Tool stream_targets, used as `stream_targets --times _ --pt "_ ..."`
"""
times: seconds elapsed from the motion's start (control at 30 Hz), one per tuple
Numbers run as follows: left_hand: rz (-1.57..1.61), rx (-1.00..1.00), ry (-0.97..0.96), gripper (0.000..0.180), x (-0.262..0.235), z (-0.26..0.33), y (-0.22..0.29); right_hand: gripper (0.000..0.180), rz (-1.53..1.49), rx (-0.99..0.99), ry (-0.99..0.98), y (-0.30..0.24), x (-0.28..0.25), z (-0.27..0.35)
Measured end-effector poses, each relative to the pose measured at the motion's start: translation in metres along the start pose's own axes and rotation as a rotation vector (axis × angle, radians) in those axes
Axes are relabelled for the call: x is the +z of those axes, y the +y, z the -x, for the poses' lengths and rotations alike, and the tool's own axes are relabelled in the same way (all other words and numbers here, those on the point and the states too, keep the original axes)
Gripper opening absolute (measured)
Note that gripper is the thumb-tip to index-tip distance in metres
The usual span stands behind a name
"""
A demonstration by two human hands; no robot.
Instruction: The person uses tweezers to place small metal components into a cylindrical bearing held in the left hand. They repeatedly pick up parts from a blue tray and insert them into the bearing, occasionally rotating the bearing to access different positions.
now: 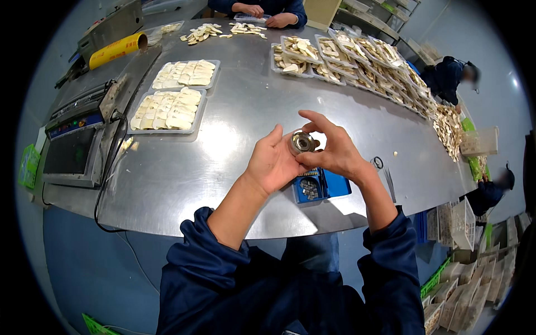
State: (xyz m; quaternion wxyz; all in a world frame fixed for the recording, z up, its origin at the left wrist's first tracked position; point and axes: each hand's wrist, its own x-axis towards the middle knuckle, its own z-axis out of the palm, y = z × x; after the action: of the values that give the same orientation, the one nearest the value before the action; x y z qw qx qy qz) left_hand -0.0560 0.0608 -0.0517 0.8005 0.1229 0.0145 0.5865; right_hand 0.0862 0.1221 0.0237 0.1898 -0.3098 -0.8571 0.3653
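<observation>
Over the front of the steel table, I hold a round, shiny metal part (302, 142) with a hole in its middle. My right hand (335, 149) grips it between a bent thumb and curled fingers. From the other side my left hand (272, 162) cradles it, palm up and thumb raised; the part hides most of the left fingers. Just below my hands an open blue case (338, 185) lies on the table. Small grey metal pieces (309, 188) fill one compartment, and a row of brass-coloured pieces (308, 172) sits above them.
Tweezers (389, 184) and a black ring-shaped item (378, 162) lie right of the case. Two trays of pale slices (167, 110) stand left, beside a scale (72, 151) and its cable. Stacked trays (368, 61) fill the back right. Across the table a person's hands (268, 15) work.
</observation>
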Motion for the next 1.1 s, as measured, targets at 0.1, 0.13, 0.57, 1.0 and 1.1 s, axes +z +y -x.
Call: stream_targets --times 0.1,0.13,0.57,1.0,1.1 --pt "-0.029 0.048 0.108 0.064 -0.001 -0.001 -0.001 0.076 0.045 -0.025 -0.021 0.001 -0.002 0.003" --pt "-0.023 0.066 0.11 0.064 -0.003 -0.001 0.0 0.075 0.068 -0.051 -0.027 0.003 -0.003 0.004" --pt "0.116 0.161 0.304 0.052 -0.005 0.0 0.002 0.036 0.657 0.453 0.555 0.195 -0.107 0.179" --pt "0.169 0.041 0.205 0.057 -0.006 -0.001 0.008 0.011 0.195 0.381 0.71 0.174 -0.112 0.155" --pt "0.173 -0.002 0.167 0.058 -0.009 0.002 0.006 0.028 0.019 0.118 0.531 0.089 -0.08 0.104"
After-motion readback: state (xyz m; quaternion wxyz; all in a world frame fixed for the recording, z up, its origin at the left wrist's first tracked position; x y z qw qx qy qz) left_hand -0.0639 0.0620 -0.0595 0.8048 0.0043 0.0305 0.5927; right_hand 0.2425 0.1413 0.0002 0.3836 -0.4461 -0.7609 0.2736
